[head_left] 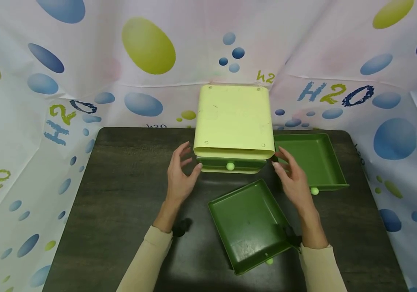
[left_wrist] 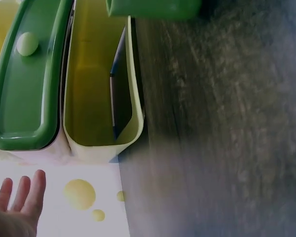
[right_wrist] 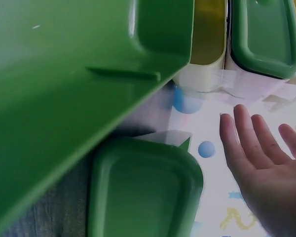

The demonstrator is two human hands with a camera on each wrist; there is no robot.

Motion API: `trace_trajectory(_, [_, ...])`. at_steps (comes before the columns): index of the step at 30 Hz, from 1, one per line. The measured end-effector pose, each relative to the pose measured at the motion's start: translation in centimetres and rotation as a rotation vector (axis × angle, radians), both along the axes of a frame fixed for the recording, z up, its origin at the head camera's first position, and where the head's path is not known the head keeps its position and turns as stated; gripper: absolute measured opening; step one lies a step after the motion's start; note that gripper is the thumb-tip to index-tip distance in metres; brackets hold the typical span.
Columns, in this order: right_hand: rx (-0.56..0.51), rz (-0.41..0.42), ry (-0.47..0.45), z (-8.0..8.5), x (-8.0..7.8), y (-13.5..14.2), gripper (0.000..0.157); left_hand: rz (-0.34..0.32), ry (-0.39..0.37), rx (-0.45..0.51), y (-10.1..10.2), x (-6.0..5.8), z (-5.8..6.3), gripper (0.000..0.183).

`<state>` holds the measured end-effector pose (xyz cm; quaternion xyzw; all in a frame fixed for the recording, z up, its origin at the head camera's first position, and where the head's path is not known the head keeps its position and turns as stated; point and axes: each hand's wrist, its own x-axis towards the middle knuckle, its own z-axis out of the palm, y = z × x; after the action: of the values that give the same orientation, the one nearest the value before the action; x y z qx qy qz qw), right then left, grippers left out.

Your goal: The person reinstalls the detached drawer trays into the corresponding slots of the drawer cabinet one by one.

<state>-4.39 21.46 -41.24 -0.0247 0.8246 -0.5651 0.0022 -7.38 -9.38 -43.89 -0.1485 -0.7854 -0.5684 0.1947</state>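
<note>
A pale yellow drawer cabinet (head_left: 235, 117) stands at the back of the table. A green drawer (head_left: 216, 163) with a round light-green knob (head_left: 230, 166) sits in its middle slot; the slots above and below it hold no drawer. My left hand (head_left: 181, 178) is beside the cabinet's left side, fingers spread and holding nothing. At the right side is my right hand (head_left: 294, 182), its fingers loosely extended near the cabinet's edge. Both wrist views show the fingers apart from the cabinet. One removed green drawer (head_left: 248, 223) lies at an angle between my forearms.
Another removed green drawer (head_left: 307, 158) lies right of the cabinet, behind my right hand, its knob (head_left: 314, 190) facing me. The dark wooden table (head_left: 113, 202) extends left. A white cloth with coloured ovals (head_left: 194, 48) hangs close behind and along both sides.
</note>
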Motion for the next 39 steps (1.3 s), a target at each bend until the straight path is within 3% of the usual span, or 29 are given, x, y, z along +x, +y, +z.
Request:
trace_trajectory(5, [-0.011,-0.016,0.009,-0.2,1.0,0.8,0.049,-0.116,0.035,0.025,0.1,-0.5,1.3,0.075])
trace_trajectory(10, [-0.037,-0.002,0.000,-0.2,1.4,0.9,0.047,-0.162,0.066,0.044,-0.1,-1.0,2.0,0.077])
trace_trajectory(18, [0.006,-0.016,0.000,0.7,1.2,1.6,0.045,-0.171,0.101,0.063,0.3,-1.5,2.7,0.065])
trace_trajectory(27, [0.117,-0.097,-0.014,1.5,2.6,4.0,0.044,-0.211,0.103,0.092,0.8,-1.8,3.3,0.064])
trace_trajectory(32, [0.149,-0.109,-0.051,0.7,3.4,4.7,0.043,-0.224,0.094,0.123,1.0,-2.1,3.5,0.066])
trace_trajectory(39, [0.149,-0.127,-0.070,-1.7,3.4,6.1,0.039,-0.206,0.100,0.107,1.4,-2.4,4.2,0.067])
